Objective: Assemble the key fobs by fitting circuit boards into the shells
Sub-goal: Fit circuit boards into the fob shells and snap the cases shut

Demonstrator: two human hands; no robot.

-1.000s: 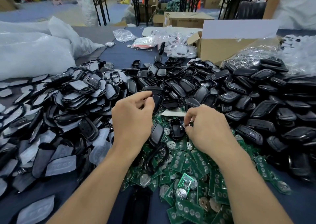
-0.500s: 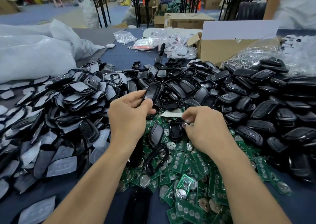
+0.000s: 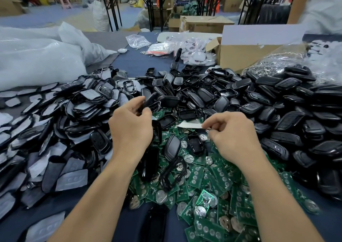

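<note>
Your left grip (image 3: 129, 129) is clenched on a black shell (image 3: 150, 99). Thumb and fingertips pinch its near end so that it stands clear of the heap, pointing toward 12 o'clock. My guess is you hold it that way so its hollow side is free to take a board.

Your right grip (image 3: 235, 136) has its fingers curled, with thumb meeting forefinger at the end of a white paper slip (image 3: 187, 125). I cannot tell whether anything sits in that pinch, because your own knuckles hide it.

At 6 o'clock, below both hands, the green circuit boards (image 3: 203, 179) lie in a loose drift where either hand can drop onto them. An open shell half (image 3: 195, 143) rests on the boards between your wrists.

The spare shells (image 3: 281, 112) bank up from 12 round to 3 o'clock, and the grey button pads (image 3: 77, 105) are stacked at 9 o'clock, so each part has its own side. At 1 o'clock a cardboard box (image 3: 240, 56) stands on the dark surface (image 3: 140, 62).

As for writing, the pads show only raised button shapes, and the print on a far carton (image 3: 205, 26) is too blurred to read. No brand is legible.
</note>
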